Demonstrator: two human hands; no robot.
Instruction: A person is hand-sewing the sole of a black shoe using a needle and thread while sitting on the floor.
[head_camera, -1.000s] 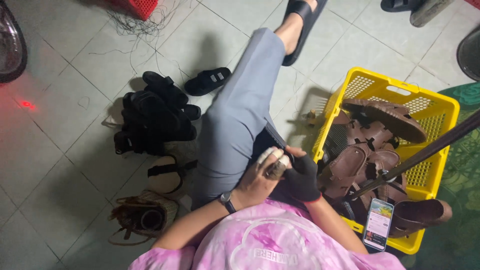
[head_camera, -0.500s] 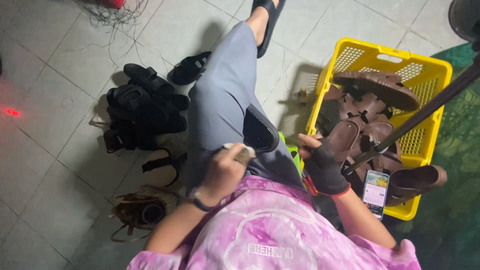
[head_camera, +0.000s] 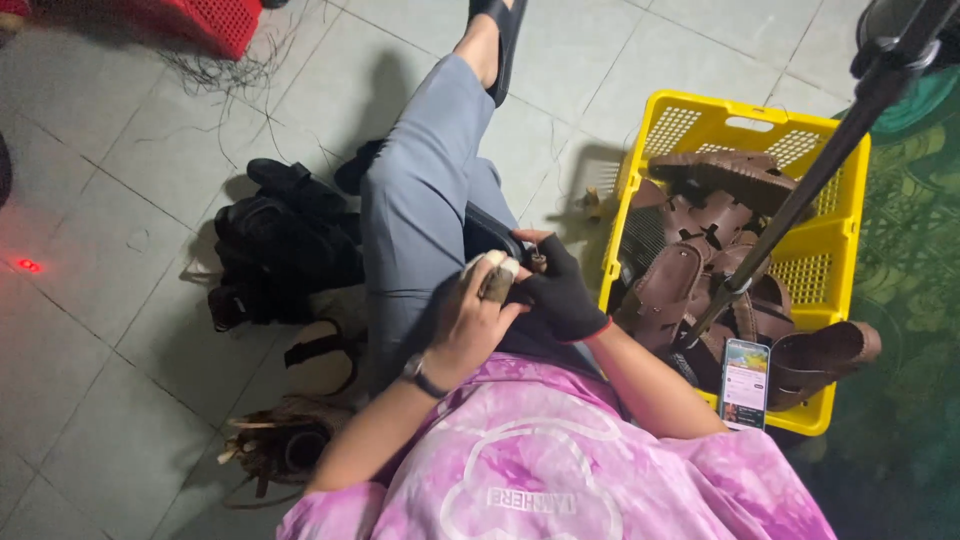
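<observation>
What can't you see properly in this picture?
- Head view: the small thing under the left hand is mostly covered by its taped fingers.
- The dark piece on the lap is partly hidden by the gloved right hand.
- The phone screen is too small to make out.
- The red crate is cut off by the top edge.
- The lower sandals in the yellow basket are covered by the ones on top.

Head camera: one view, steeply down from above, close over lap and hands (head_camera: 520, 300), floor (head_camera: 110, 200) around.

yellow crate (head_camera: 838, 190), phone (head_camera: 744, 383), red basket (head_camera: 205, 22)
</observation>
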